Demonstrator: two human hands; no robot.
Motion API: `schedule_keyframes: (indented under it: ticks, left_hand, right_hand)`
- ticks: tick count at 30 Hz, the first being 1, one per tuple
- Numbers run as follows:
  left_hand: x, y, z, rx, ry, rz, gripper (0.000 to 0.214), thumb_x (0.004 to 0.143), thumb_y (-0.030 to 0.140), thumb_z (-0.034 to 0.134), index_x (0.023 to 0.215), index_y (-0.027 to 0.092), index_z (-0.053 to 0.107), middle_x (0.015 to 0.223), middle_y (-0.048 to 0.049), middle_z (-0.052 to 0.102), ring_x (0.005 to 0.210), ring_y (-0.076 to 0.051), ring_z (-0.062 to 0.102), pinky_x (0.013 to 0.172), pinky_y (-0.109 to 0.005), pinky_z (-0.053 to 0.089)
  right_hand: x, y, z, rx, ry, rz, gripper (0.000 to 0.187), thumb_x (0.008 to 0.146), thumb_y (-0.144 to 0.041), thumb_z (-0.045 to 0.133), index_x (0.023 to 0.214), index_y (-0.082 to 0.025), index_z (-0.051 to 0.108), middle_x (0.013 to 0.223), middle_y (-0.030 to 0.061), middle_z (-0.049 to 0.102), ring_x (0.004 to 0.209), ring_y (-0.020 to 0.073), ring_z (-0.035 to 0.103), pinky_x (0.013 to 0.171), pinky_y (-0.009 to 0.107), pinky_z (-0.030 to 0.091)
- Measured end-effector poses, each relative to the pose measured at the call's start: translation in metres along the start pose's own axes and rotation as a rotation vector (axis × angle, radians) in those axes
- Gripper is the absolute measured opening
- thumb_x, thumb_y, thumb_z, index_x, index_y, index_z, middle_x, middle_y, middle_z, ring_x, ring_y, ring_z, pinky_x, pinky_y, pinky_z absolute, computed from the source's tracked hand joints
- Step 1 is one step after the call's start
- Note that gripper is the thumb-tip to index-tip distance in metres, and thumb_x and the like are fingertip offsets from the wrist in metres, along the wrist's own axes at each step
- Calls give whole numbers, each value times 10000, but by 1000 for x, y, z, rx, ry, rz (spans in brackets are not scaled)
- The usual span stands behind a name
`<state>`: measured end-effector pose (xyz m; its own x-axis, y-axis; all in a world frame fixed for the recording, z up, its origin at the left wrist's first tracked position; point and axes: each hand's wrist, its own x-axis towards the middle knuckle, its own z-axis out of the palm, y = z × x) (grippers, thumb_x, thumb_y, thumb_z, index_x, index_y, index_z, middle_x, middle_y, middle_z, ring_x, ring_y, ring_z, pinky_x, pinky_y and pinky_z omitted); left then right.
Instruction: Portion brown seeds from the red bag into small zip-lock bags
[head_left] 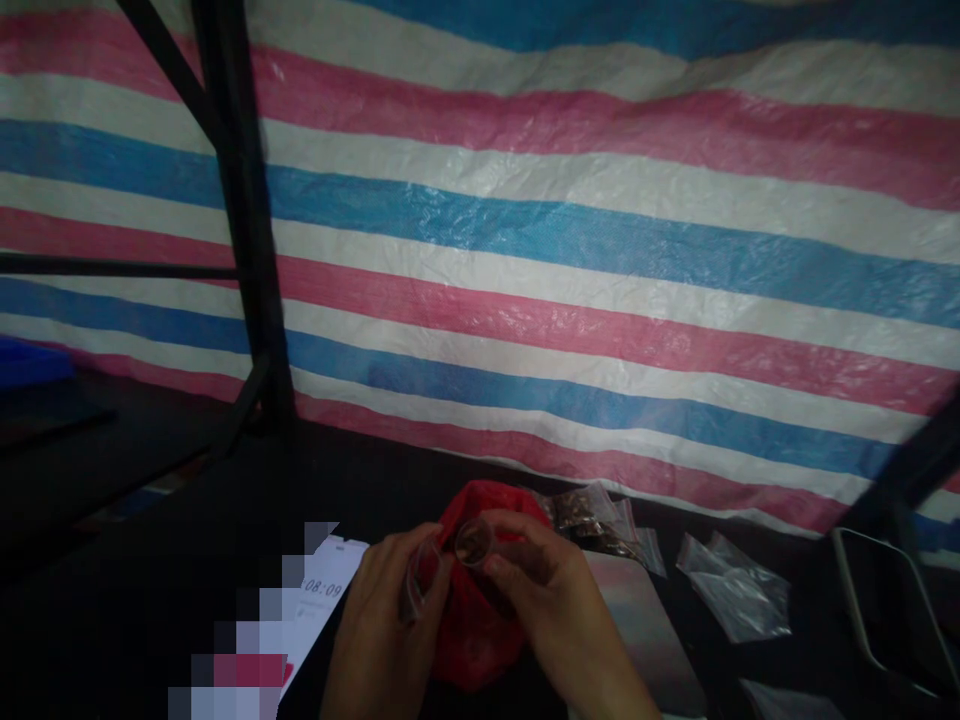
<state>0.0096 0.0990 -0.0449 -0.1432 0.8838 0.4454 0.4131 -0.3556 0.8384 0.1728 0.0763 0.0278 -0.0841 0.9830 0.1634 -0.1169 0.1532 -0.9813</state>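
Observation:
My left hand (390, 600) and my right hand (544, 585) meet low in the middle of the head view, over a red plastic bag (472, 620) on a dark table. My left hand pinches a small clear plastic bag (416, 590) by its edge. My right hand, fingers curled, holds a small clear cup (474, 543) with something dark inside, tipped toward the clear bag's mouth. The red bag is partly hidden behind both hands.
Small clear bags with dark contents (592, 520) lie behind the red bag, and empty clear bags (739, 585) lie to the right. A phone showing 08:09 (326, 590) lies at left. A grey tray (892, 600) sits far right. A black metal frame (247, 250) stands before a striped tarpaulin (600, 230).

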Motion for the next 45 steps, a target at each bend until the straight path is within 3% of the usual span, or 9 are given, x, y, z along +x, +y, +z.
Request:
schedule_keyframes:
  ticks: [7,14,18,24,27,30,36,45]
  left_hand:
    - [-2,6,1,89,-69,48,273,882,320,562,1086,238,725,1043,-97,779,979,-325,708,882,-496,549]
    - [-7,10,3,-33,-85,22,242,911,314,582,1116,239,686,1068,-92,707,1018,-301,674,877,-454,572]
    - [-6,15,1,-73,-73,-31,250,953,417,566,1059,242,710,1027,-97,707,982,-304,673,860,-459,579]
    - [-5,8,-3,-35,-2,-112,306,916,512,615,1032,244,705,1036,-82,702,969,-308,689,867,-461,576]
    - [-3,5,-3,29,10,-117,304,917,528,585,960,239,666,939,-70,693,861,-301,686,786,-445,572]
    - [-1,5,-2,64,-53,-198,273,924,489,560,959,236,655,922,-84,706,854,-312,701,777,-448,566]
    - [1,12,3,46,-212,-349,126,926,374,523,944,270,592,843,-41,712,795,-286,730,721,-388,540]
    - [8,24,-8,-157,-68,-383,245,818,502,597,807,258,601,740,5,634,672,-207,641,612,-300,526]
  right_hand:
    - [-9,-12,20,-487,-50,-135,529,785,27,555,1098,-309,818,1222,6,745,1155,180,707,1046,288,521]
    - [-10,-9,21,-560,-109,-280,591,860,40,500,1202,-343,794,1293,-1,728,1218,153,692,1056,245,517]
    - [-10,-9,19,-595,-88,-274,519,888,-7,495,1174,-317,798,1264,28,738,1188,180,704,1037,284,535]
    - [-3,2,-3,-737,155,-197,423,845,-53,533,1146,-237,768,1241,78,753,1194,253,678,1087,400,504]
    - [3,13,-15,-941,122,-113,424,807,-11,514,1067,-205,787,1147,99,781,1152,296,679,1055,444,503]
    - [13,22,-15,-1075,66,-75,485,753,52,474,1022,-193,795,1107,107,791,1151,313,672,1026,442,500]
    - [26,32,2,-1004,8,-23,482,769,35,489,1072,-191,788,1141,93,802,1103,267,729,950,360,532]
    - [20,37,2,-725,-12,-4,512,748,41,515,1098,-205,796,1109,65,821,1064,232,760,945,316,544]
